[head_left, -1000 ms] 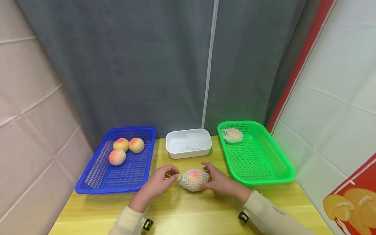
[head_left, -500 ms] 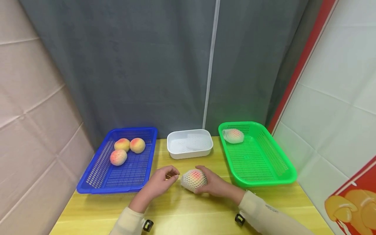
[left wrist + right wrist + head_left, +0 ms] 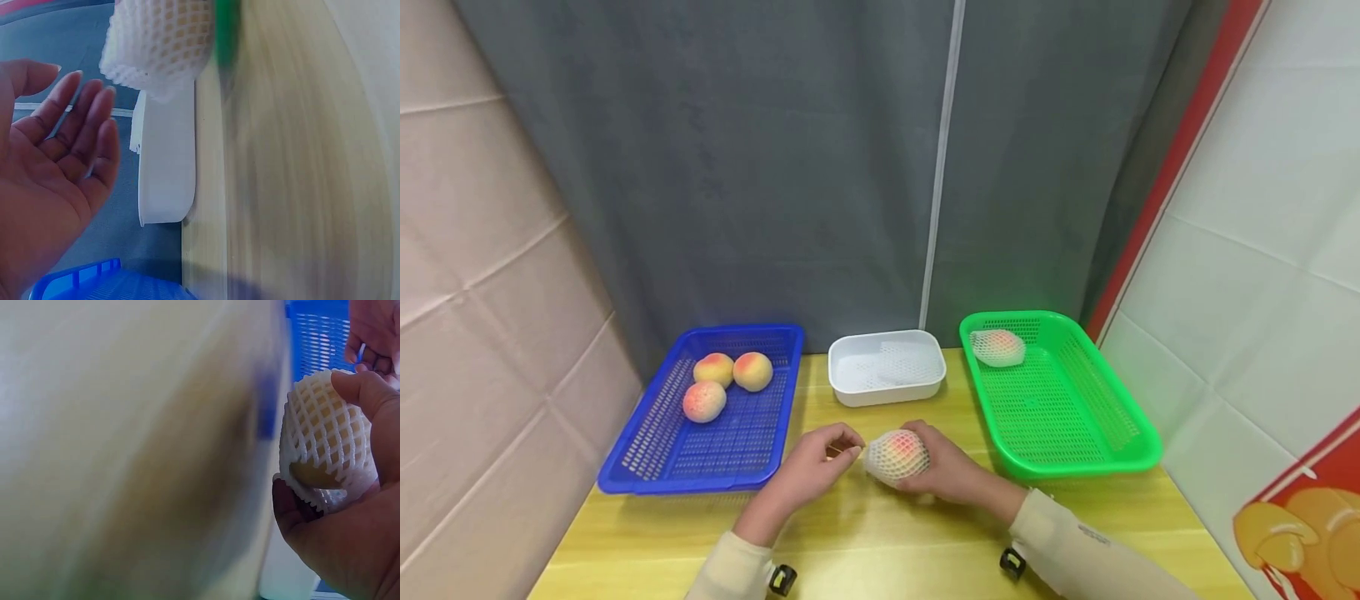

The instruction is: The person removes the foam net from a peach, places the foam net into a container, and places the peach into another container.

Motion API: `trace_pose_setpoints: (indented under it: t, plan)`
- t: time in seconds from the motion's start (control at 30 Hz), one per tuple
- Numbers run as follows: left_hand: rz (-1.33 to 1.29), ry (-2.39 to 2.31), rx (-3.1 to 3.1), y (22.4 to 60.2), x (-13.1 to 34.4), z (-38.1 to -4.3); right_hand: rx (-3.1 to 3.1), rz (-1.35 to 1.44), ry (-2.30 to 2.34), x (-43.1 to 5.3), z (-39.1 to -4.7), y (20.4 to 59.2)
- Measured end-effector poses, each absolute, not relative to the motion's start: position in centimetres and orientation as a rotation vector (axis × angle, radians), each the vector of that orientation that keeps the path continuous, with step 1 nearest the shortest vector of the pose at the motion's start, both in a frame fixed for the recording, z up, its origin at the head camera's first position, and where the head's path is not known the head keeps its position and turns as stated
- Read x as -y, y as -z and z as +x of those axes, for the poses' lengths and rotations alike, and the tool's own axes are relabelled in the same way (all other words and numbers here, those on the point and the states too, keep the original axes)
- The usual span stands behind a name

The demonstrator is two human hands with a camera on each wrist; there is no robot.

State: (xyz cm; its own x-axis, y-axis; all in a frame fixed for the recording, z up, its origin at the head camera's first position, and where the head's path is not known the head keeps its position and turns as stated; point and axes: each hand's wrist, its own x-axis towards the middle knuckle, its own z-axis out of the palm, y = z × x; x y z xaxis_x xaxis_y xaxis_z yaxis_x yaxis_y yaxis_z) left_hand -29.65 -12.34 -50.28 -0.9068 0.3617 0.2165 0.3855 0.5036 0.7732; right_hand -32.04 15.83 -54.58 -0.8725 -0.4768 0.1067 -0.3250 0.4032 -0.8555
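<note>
My right hand (image 3: 951, 468) grips a peach (image 3: 897, 457) wrapped in a white foam net sleeve, over the middle of the table. In the right wrist view, thumb and fingers curl round the netted peach (image 3: 324, 428), and part of its yellow skin shows below the net's edge. Just left of it is my left hand (image 3: 822, 462), fingers loosely bent and holding nothing. The left wrist view shows that hand (image 3: 59, 156) with its palm bare and a small gap between its fingertips and the net (image 3: 156, 47).
A blue basket (image 3: 782, 425) at the left holds 3 bare peaches (image 3: 705, 402). Behind the hands stands a white tray (image 3: 891, 396) with foam net (image 3: 902, 362) in it. At right, a green basket (image 3: 1078, 465) contains one netted peach (image 3: 998, 347). A grey curtain (image 3: 775, 167) hangs behind.
My right hand has closed round the netted peach, which now looks slightly raised and turned. The left hand stays almost where it was, beside the peach.
</note>
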Motion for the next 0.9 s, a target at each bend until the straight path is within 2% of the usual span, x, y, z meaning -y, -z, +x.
trace_pose_setpoints:
  t: [0.23, 0.53, 0.9]
  plan:
    - [-0.633, 1.507, 2.581, 49.7, 12.2, -29.3, -2.540, -0.793, 1.499, -16.5, -31.5, 52.4]
    - [-0.808, 1.660, 2.438, 49.3, 11.6, -28.9, -2.549, -0.964, 1.445, -16.5, -30.4, 49.6]
    - [-0.866, 1.728, 2.376, 49.2, 11.4, -28.7, -2.568, -1.006, 1.415, -16.1, -29.9, 48.6]
